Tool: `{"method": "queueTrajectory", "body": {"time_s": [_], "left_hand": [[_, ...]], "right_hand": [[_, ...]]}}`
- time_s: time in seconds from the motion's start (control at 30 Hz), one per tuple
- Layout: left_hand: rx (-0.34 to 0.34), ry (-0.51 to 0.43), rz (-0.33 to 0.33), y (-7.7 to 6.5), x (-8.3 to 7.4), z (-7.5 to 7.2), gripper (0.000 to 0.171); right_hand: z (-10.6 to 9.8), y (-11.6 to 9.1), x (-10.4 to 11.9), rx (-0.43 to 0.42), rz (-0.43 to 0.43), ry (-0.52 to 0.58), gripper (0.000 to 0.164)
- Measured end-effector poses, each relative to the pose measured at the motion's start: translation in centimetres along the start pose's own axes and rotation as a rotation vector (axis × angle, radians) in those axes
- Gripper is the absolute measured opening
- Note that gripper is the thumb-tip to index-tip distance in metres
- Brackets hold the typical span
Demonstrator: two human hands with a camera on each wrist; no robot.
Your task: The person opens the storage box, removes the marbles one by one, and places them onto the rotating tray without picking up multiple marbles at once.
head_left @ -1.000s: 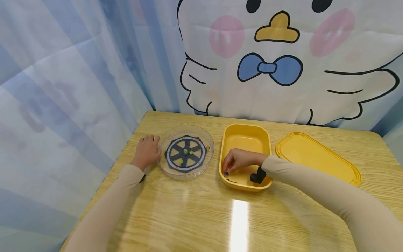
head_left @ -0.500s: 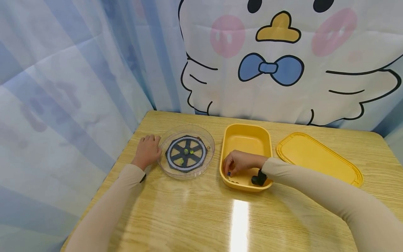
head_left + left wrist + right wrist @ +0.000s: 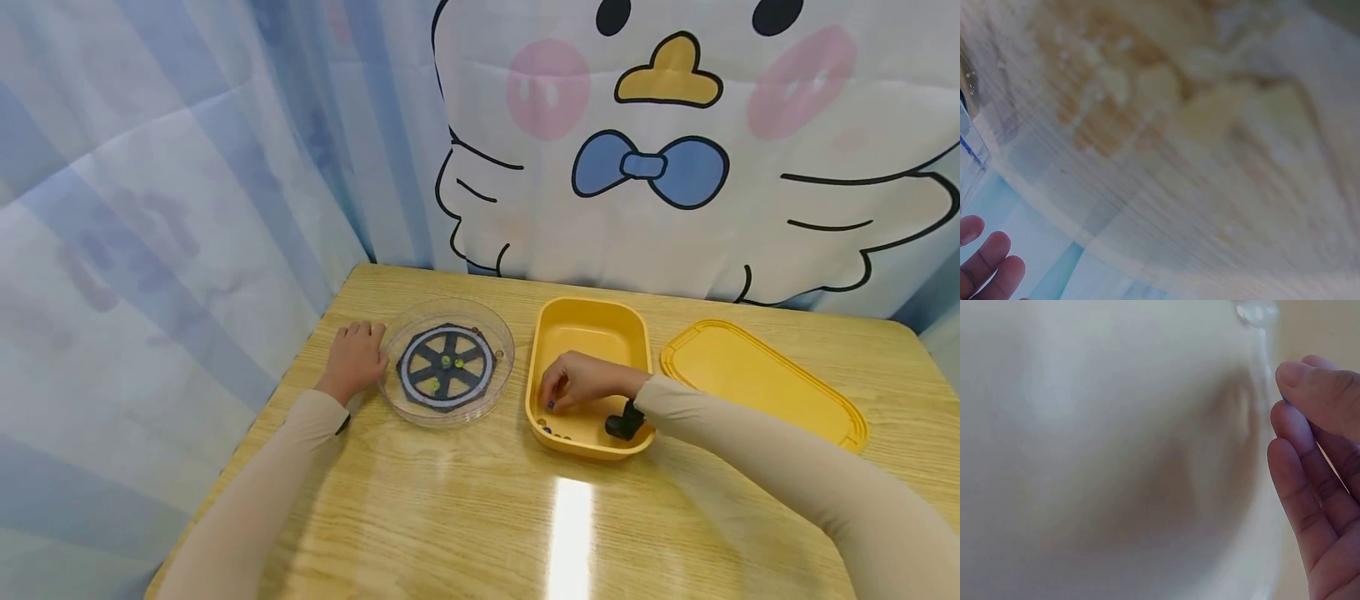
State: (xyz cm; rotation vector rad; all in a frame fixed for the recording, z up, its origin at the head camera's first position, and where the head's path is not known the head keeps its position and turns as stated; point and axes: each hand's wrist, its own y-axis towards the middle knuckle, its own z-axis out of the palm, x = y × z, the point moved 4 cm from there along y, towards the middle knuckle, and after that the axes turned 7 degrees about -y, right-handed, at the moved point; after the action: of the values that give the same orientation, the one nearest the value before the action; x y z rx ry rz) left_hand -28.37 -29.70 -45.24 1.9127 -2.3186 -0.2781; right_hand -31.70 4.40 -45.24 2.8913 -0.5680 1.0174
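My right hand [image 3: 583,377] is inside the yellow box [image 3: 592,454], thumb and fingertips pinching a small dark-blue marble [image 3: 551,406]. In the right wrist view only a sliver of blue shows under the thumb. Several more marbles [image 3: 548,431] lie along the box's near left edge. My left hand [image 3: 356,360] rests at the left rim of a clear round dish [image 3: 405,406], its fingers [image 3: 994,250] loosely extended in the left wrist view. Within the dish's outline are a black-and-white wheel-like ring [image 3: 447,327] and several small yellow-green and reddish marbles [image 3: 437,385].
A yellow lid [image 3: 757,379] lies flat to the right of the box, partly behind my right forearm. The wooden table [image 3: 442,517] runs back to a curtain [image 3: 525,225] printed with a cartoon bird. Another curtain hangs along the left side.
My right hand, with the blue marble, has shifted slightly right and away from the marbles at the box's near edge. The left hand stays at the dish rim.
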Motion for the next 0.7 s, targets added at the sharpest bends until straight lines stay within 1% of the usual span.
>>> {"method": "queueTrajectory", "body": {"time_s": [0.2, 0.37, 0.43, 0.6, 0.7], "left_hand": [[-0.004, -0.002, -0.001, 0.1, 0.0, 0.2, 0.031], [-0.008, -0.004, -0.002, 0.0, 0.0, 0.1, 0.032], [-0.009, -0.007, -0.002, 0.0, 0.0, 0.1, 0.032], [-0.003, -0.013, -0.007, 0.1, 0.0, 0.2, 0.031], [-0.004, -0.01, -0.005, 0.0, 0.0, 0.2, 0.03]], "right_hand": [[-1.3, -0.5, -0.1, -0.05, 0.017, 0.014, 0.01], [-2.9, -0.8, 0.2, -0.098, 0.035, 0.037, 0.013], [-3.6, -0.7, 0.4, -0.12, 0.03, 0.043, 0.013], [-5.2, -0.1, 1.0, -0.173, 0.02, 0.058, 0.014], [-5.9, 0.8, 1.4, -0.196, 0.039, 0.058, 0.015]]}}
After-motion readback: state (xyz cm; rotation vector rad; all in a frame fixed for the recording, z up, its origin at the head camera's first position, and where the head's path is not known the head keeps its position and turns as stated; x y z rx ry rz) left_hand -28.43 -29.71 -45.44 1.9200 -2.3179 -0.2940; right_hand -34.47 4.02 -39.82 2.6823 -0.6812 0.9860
